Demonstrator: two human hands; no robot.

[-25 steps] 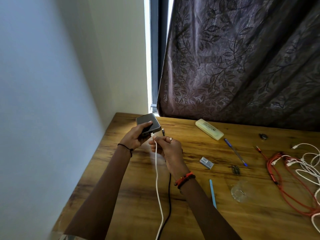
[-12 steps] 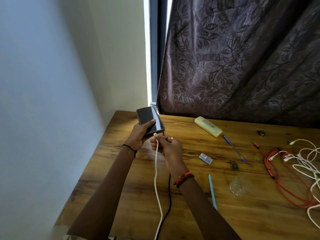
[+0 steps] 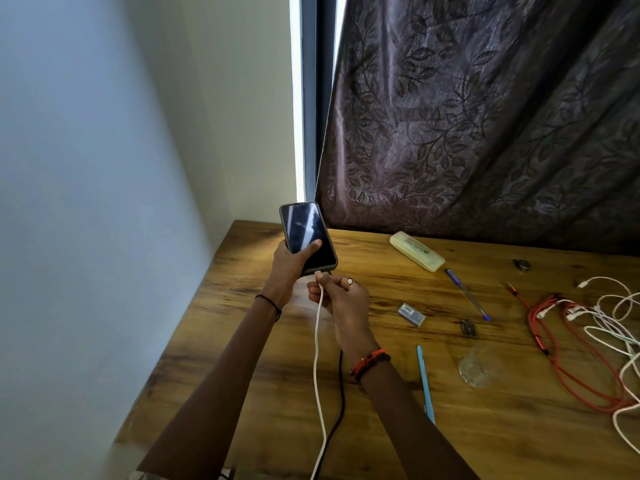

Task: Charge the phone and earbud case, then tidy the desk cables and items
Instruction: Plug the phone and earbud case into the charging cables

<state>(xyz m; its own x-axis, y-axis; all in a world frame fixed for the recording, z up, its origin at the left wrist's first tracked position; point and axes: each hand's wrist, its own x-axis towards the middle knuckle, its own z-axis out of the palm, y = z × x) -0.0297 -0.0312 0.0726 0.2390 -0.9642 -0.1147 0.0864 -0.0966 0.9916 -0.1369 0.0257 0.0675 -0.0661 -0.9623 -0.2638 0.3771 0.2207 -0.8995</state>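
The phone (image 3: 306, 233) has been lifted and tipped up since a second ago. Its dark screen is now turned toward the camera, above the desk's (image 3: 242, 341) far-left corner at 11 o'clock from the person. Its lower half is wrapped by the left hand (image 3: 289, 265), with the thumb laid across the glass. The white cable (image 3: 317, 358) is pinched by the right hand (image 3: 341, 297) just behind the plug, which is brought right up to the phone's bottom edge. Whether it is seated cannot be told.

The phone is judged rigid, with slick glass, so it is best gripped by the case edges. The cord is limp, so it is better steered by the stiff plug housing.

A black cable (image 3: 341, 393) is seen running beside the white one at 6 o'clock and could get dragged along. A cream oblong case (image 3: 417, 251) lies at 1 o'clock. Two pens, a small box (image 3: 411, 315) and a clear glass (image 3: 479, 365) are scattered toward 3 o'clock. A red cable (image 3: 561, 358) is tangled with white leads further out. Nothing is seen blocking the port. No earbud case can be picked out with certainty.
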